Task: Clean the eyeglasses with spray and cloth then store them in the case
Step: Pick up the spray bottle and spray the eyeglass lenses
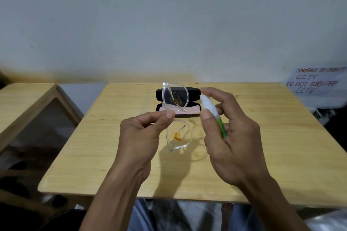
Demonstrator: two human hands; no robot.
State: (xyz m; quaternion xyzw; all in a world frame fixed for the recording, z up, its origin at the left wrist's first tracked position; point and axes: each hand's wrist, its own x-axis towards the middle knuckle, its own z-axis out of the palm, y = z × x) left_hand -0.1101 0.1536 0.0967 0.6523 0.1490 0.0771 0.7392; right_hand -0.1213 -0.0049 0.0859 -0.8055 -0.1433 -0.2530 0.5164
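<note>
Item count, head view.
Two hands: left hand and right hand. One pair of clear-framed eyeglasses. One spray bottle, white top, green body. One black case, lying open, with one pink cloth inside. Two tabletops: main tabletop, second tabletop at left. One handwritten notice, far right.
</note>
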